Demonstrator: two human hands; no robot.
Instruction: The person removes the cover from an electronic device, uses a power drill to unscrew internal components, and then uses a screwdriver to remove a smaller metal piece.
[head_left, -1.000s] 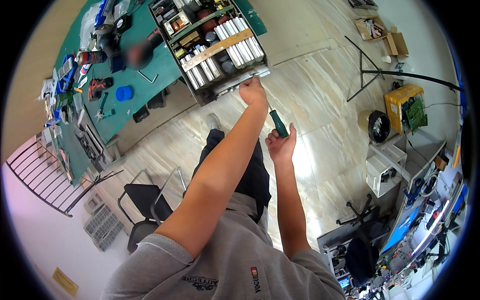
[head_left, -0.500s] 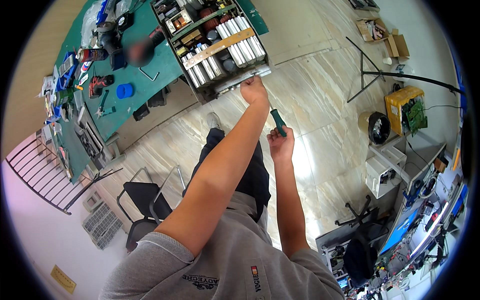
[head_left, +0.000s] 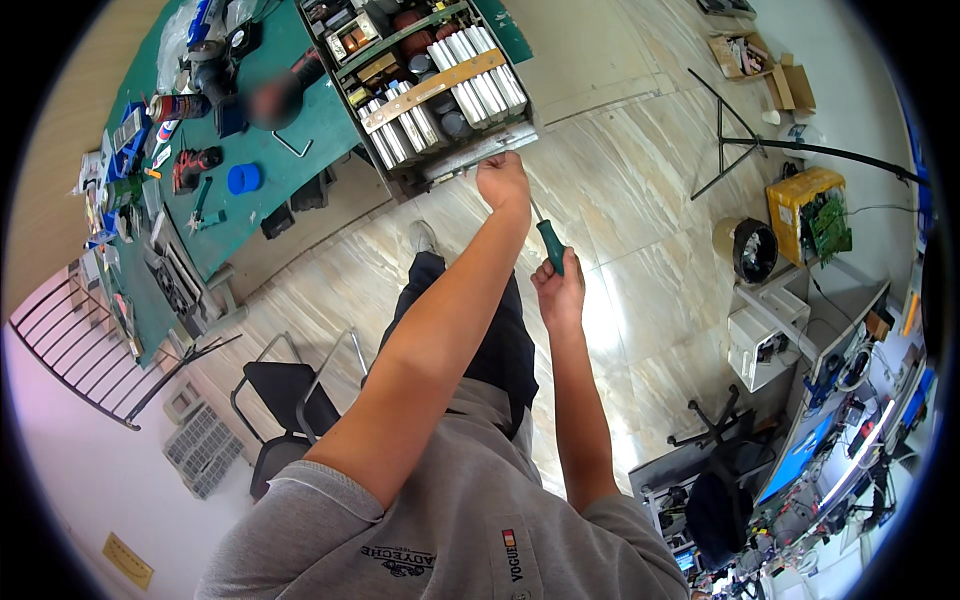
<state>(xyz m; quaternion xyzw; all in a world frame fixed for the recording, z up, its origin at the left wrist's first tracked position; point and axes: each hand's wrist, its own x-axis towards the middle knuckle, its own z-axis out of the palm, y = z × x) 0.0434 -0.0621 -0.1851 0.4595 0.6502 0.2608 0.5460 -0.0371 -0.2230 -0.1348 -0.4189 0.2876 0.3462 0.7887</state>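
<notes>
My right hand grips the lower end of a dark green screwdriver handle. The screwdriver's thin shaft points up and away, passing behind my left wrist, so its tip is hidden. My left hand is closed at the near edge of an open metal equipment case; what its fingers pinch is hidden. Inside the case are rows of silver metal fins, a tan crossbar, copper-coloured coils and dark cylinders. The case rests at the right end of a green workbench.
On the green workbench lie a blue round cap, a hex key, a red-and-black power tool and spray cans. A black chair stands left of my legs. At right are a tripod stand, a bin and a yellow crate.
The view has shifted slightly, and the scene appears a little further left. Both hands keep nearly the same places, the screwdriver still in my right hand.
</notes>
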